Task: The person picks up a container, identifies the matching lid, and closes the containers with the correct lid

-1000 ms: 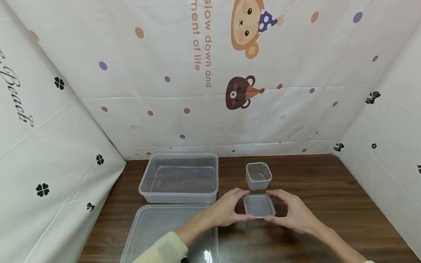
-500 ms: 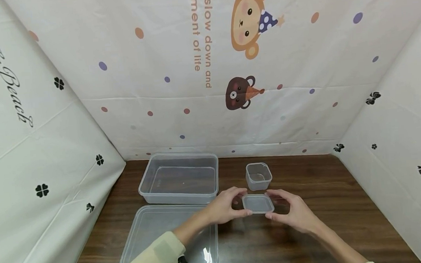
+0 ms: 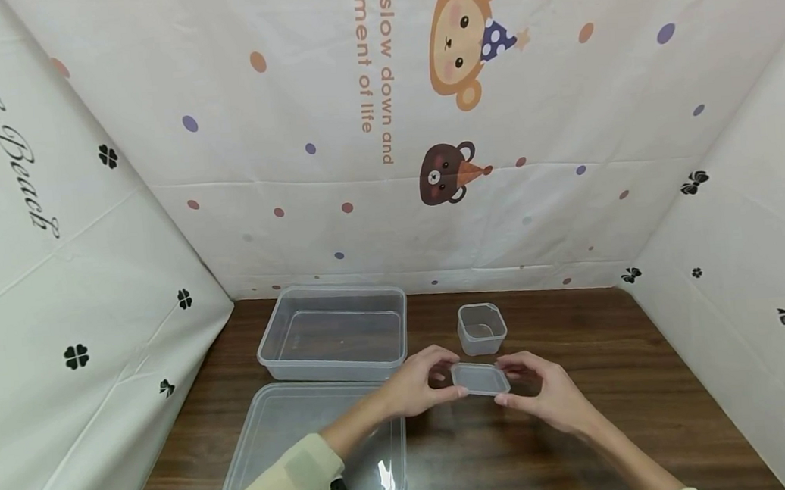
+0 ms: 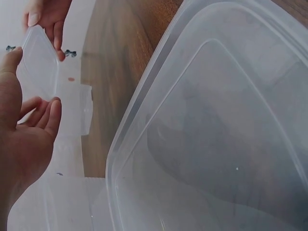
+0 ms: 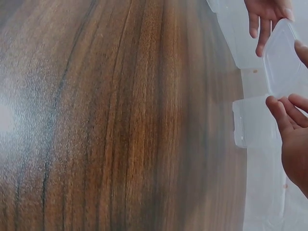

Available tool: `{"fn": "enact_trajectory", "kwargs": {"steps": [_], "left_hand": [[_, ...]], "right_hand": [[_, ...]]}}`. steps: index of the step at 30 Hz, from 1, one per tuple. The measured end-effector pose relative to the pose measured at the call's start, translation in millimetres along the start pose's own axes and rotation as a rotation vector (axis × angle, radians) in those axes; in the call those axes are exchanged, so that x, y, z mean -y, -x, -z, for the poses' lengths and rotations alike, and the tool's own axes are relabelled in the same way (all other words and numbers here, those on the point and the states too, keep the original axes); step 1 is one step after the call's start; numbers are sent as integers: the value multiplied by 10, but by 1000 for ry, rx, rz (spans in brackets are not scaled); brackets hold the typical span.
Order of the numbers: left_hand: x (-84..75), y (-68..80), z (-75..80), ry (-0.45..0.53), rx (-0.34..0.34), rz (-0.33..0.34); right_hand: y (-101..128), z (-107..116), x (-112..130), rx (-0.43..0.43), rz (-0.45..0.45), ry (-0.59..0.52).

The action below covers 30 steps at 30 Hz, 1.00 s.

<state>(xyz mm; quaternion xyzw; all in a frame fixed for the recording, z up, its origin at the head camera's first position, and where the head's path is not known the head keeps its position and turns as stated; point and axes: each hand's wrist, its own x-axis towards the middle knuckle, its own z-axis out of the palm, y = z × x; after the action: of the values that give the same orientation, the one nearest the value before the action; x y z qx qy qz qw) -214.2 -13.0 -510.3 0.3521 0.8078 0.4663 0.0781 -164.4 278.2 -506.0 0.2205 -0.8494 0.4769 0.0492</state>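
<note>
A small, clear, square lid [image 3: 480, 379] is held up off the table between both hands. My left hand [image 3: 416, 385] pinches its left side, thumb at the near corner and fingers at the far one. On the opposite side my right hand [image 3: 545, 394] grips the lid in the same way. Just behind it stands a small clear plastic container [image 3: 483, 331], upright with its top uncovered. Both wrist views show the lid [image 4: 41, 60] tilted, with fingertips at its corners and daylight between it and the wooden surface.
A large clear rectangular container [image 3: 340, 368] stands at the back left, open at the top. Its large flat lid [image 3: 295, 422] lies in front of it, partly under my left forearm. Printed white cloth [image 3: 534, 220] walls in the wooden table [image 3: 576, 323] on three sides.
Both hands have raised the small lid slightly, tilting it and shifting it a little to the left. The containers and the large lid have stayed in place.
</note>
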Motion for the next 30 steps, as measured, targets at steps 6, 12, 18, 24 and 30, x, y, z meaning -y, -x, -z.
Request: {"fn": "enact_trajectory", "kwargs": {"steps": [6, 12, 18, 24, 30], "left_hand": [[19, 13, 9, 23, -18, 13], [28, 9, 33, 41, -21, 19], [32, -23, 71, 48, -33, 16], [22, -33, 82, 28, -44, 5], [17, -49, 91, 4, -62, -6]], "right_hand": [[-2, 2, 7, -15, 18, -7], [-7, 4, 11, -17, 18, -13], [-13, 5, 17, -13, 18, -28], [-15, 12, 29, -20, 18, -55], [-11, 6, 33, -13, 9, -100]]}}
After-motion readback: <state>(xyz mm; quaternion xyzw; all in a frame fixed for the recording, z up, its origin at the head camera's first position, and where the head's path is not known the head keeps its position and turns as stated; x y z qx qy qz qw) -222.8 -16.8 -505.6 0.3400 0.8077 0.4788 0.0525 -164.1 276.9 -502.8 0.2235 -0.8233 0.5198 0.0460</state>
